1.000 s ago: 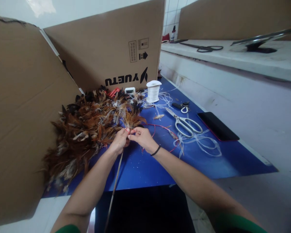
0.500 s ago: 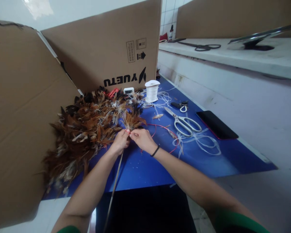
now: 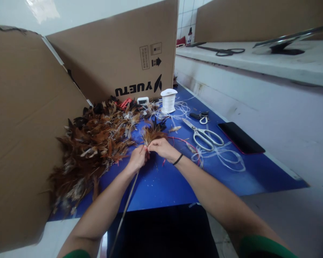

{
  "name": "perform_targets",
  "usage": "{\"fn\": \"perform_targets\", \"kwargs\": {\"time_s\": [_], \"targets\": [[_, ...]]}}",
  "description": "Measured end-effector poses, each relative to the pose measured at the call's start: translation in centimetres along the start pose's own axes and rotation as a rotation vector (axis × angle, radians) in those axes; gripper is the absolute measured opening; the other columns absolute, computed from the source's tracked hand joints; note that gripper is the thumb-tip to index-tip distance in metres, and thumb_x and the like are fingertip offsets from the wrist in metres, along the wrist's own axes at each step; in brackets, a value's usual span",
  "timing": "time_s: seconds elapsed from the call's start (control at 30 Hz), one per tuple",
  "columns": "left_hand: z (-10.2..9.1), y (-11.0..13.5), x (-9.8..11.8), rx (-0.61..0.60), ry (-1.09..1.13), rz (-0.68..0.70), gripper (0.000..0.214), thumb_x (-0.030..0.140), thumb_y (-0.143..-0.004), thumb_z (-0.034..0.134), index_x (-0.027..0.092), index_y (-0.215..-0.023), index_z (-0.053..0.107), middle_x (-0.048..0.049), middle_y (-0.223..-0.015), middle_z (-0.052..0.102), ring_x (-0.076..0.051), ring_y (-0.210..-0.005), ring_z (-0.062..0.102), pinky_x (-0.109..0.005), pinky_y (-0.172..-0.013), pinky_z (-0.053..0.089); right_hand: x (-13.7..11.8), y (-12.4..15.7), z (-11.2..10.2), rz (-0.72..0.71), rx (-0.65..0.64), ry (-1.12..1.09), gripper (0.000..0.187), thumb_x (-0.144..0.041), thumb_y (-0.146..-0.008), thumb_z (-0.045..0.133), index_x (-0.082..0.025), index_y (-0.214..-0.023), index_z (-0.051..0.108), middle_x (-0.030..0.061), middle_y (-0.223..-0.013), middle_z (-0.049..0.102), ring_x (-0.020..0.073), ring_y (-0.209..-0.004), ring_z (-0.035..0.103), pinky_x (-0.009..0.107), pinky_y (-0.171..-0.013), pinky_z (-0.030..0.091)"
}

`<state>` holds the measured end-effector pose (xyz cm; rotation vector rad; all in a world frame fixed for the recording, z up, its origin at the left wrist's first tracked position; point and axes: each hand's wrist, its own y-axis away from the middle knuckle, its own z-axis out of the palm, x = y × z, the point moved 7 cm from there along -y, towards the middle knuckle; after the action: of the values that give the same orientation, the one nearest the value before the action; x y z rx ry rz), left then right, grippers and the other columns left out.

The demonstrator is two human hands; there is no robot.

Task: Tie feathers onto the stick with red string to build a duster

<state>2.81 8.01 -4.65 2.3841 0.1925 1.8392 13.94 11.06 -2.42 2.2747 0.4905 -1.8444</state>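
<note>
My left hand (image 3: 138, 157) is closed around a thin stick (image 3: 127, 202) just below a tuft of brown and black feathers (image 3: 153, 132) at its top end. The stick slants down toward my lap. Beside it, my right hand (image 3: 163, 147) pinches at the base of the tuft, its fingertips touching those of the left; what they grip is too small to make out. A red cord (image 3: 181, 139) curves over the table from behind my right hand. A short red end hangs below that hand.
A big heap of loose feathers (image 3: 97, 143) lies left. Toward the right are scissors (image 3: 204, 136), clear ribbon (image 3: 231, 159), a black phone (image 3: 240, 138) and small black-handled snips (image 3: 199, 116). A white ribbon spool (image 3: 168, 101) stands behind. Cardboard panels (image 3: 110, 50) wall the left and back.
Both hands have shifted slightly right with the feather tuft and stick. The tuft has turned, now showing more black feathers at its far side. The red cord has moved with the hands.
</note>
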Motion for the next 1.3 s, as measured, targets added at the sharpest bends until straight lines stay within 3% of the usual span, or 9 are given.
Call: {"fn": "perform_targets", "kwargs": {"time_s": [0.1,0.27,0.43,0.63,0.83,1.0,1.13,1.3], "targets": [[-0.3,0.2,0.8,0.056,-0.227,0.148,0.032,0.035,-0.091,0.032,0.018,-0.070,0.049,-0.0002,-0.056,0.051,-0.008,-0.038,0.040,-0.020,-0.040,0.030,0.2,-0.2,0.1,0.020,-0.046,-0.099,0.014,-0.024,-0.064,0.056,-0.014,-0.056,0.062,-0.0019,-0.054,0.056,0.0096,-0.056,0.047,0.022,-0.057,0.035],[-0.5,1.6,3.7,0.262,-0.728,0.519,0.029,0.024,-0.092,0.032,0.015,-0.080,0.057,-0.0051,-0.071,0.052,-0.014,-0.064,0.052,-0.026,-0.063,0.041,0.3,-0.3,-0.1,0.033,-0.033,-0.036,0.017,-0.027,-0.062,0.058,-0.014,-0.053,0.059,-0.0052,-0.048,0.043,0.0079,-0.052,0.037,0.022,-0.054,0.030],[-0.4,2.5,4.2,0.408,-0.915,0.652,0.031,0.028,-0.093,0.034,0.014,-0.107,0.058,-0.0065,-0.084,0.050,-0.014,-0.070,0.052,-0.025,-0.064,0.043,0.9,-0.4,-0.2,0.054,-0.020,-0.025,0.017,-0.029,-0.060,0.058,-0.014,-0.051,0.057,-0.0052,-0.050,0.043,0.0083,-0.055,0.036,0.023,-0.056,0.030],[-0.3,3.0,4.1,0.448,-0.836,0.861,0.033,0.025,-0.093,0.038,0.015,-0.117,0.057,-0.0064,-0.088,0.050,-0.012,-0.074,0.051,-0.023,-0.066,0.045,1.3,-0.5,-0.4,0.054,-0.005,0.055,0.017,-0.028,-0.060,0.056,-0.015,-0.049,0.054,-0.0052,-0.050,0.041,0.0083,-0.056,0.035,0.022,-0.055,0.029],[-0.3,3.3,4.4,0.427,-0.693,0.973,0.025,0.020,-0.090,0.045,0.019,-0.107,0.063,-0.0046,-0.088,0.051,-0.010,-0.077,0.053,-0.021,-0.068,0.046,1.3,-0.5,-0.5,0.040,-0.007,0.142,0.020,-0.030,-0.062,0.054,-0.015,-0.048,0.051,-0.0058,-0.049,0.036,0.0080,-0.053,0.033,0.022,-0.052,0.026],[-0.8,3.0,5.0,0.374,-0.471,0.936,0.016,0.021,-0.087,0.051,0.016,-0.081,0.065,-0.0023,-0.082,0.052,-0.006,-0.063,0.051,-0.018,-0.057,0.044,1.3,-0.5,-0.6,0.026,-0.006,0.154,0.018,-0.029,-0.061,0.054,-0.015,-0.050,0.053,-0.0056,-0.049,0.037,0.0086,-0.055,0.035,0.022,-0.051,0.026],[-0.9,2.6,5.4,0.270,-0.300,0.917,0.017,0.022,-0.087,0.051,0.015,-0.079,0.065,-0.0023,-0.081,0.056,-0.004,-0.053,0.049,-0.019,-0.052,0.044,1.0,-0.6,-0.6,0.007,-0.017,0.180,0.017,-0.029,-0.060,0.055,-0.015,-0.050,0.054,-0.0056,-0.050,0.039,0.0086,-0.055,0.036,0.022,-0.052,0.026],[-1.1,1.8,5.1,0.252,-0.273,0.842,0.020,0.025,-0.086,0.052,0.016,-0.076,0.067,-0.0013,-0.069,0.059,-0.008,-0.056,0.052,-0.021,-0.058,0.045,1.1,-0.4,-0.5,0.024,-0.026,0.190,0.017,-0.028,-0.060,0.055,-0.015,-0.051,0.054,-0.0054,-0.050,0.042,0.0087,-0.056,0.039,0.021,-0.052,0.027]]}}
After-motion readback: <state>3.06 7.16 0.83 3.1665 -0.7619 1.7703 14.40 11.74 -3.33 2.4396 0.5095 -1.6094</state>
